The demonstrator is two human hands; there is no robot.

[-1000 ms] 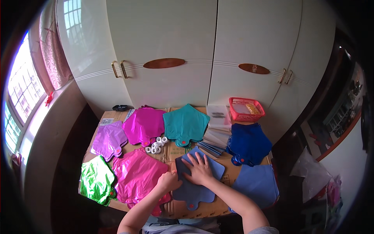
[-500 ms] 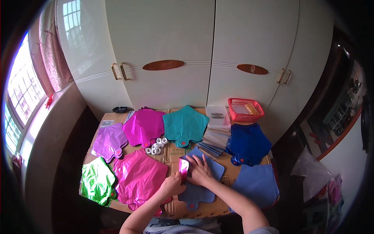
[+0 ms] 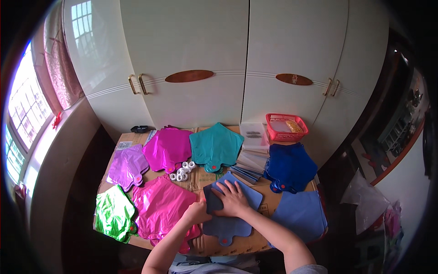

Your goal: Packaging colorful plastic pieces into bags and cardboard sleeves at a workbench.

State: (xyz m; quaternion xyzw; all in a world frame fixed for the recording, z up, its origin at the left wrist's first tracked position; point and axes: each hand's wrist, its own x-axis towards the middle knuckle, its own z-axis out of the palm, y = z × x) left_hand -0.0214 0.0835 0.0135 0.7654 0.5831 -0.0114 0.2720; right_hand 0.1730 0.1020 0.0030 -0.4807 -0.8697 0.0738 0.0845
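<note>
A cabinet [image 3: 187,41] stands past the far edge of the surface [image 3: 204,181], a bright window [image 3: 28,98] beyond its left edge.

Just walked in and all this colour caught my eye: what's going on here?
A person's right-hand grip lies spread on a blue sheet. The left-hand grip is curled at that sheet's left edge; whether it pinches anything is unclear. Pink sheets and green sheets lie to the left, teal sheets farther back, with white rolls nearby.
</note>
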